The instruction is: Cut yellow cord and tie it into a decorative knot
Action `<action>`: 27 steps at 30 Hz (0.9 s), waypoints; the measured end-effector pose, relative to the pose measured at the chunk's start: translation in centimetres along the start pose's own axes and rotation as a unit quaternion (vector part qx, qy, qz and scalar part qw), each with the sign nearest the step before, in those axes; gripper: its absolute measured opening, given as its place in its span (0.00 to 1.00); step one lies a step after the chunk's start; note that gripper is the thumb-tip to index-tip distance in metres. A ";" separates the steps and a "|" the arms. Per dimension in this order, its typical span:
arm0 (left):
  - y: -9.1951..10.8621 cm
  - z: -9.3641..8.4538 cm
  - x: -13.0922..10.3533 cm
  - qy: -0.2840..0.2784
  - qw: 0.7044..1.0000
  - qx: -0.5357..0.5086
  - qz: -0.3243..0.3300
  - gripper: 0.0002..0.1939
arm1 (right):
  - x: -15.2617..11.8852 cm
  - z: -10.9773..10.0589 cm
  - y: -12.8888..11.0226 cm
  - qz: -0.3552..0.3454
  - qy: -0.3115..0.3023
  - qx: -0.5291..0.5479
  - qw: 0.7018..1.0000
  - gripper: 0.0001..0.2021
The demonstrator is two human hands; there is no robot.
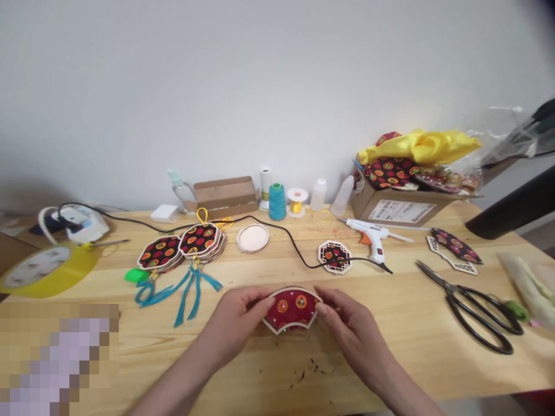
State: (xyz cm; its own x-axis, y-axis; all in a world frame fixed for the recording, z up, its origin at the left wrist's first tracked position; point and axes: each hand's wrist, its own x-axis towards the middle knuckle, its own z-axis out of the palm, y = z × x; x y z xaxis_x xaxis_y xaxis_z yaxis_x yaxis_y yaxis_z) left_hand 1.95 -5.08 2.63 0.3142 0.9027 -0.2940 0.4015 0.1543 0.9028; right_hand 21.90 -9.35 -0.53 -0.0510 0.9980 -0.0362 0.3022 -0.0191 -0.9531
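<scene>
the wooden table (243, 372) stretches wide, its near edge under the right forearm (399, 387) around five o'clock, with sliding room to either side. the left hand (237, 309) and right hand (352, 318) angle in from seven and five, thumbs on top, both pinching at the fingertips. i count one pair of scissors (452, 289) at three o'clock, one glue gun (375, 232) at two, two stacks of patterned pieces (199, 240) at ten, one red fan-shaped piece (289, 315) gripped at the dial's centre, and one teal thread cone (277, 203) at twelve.
</scene>
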 end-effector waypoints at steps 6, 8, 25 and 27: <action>-0.7 -2.3 2.8 0.054 0.994 0.090 -0.035 0.15 | -0.6 0.1 0.8 -0.024 0.044 -0.086 0.995 0.11; -1.0 -3.0 3.5 0.051 0.992 0.109 -0.026 0.15 | -0.6 0.1 0.8 -0.023 0.043 -0.089 0.995 0.11; -1.1 -2.1 2.3 0.277 0.806 0.500 0.152 0.16 | 1.5 -3.7 -2.1 -0.100 0.003 -0.264 0.959 0.16; -0.7 -0.7 1.4 0.295 0.780 0.487 0.260 0.15 | 3.2 -4.9 -2.9 -0.109 0.025 -0.304 0.946 0.17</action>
State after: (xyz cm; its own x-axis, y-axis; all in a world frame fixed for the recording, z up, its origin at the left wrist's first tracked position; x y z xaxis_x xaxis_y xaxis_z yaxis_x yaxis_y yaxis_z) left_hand 1.48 -3.68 1.83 0.3172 0.8134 0.4876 0.9047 -0.4137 0.1016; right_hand 25.53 -5.76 3.58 -0.1347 0.9763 0.1692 0.7827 0.2096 -0.5861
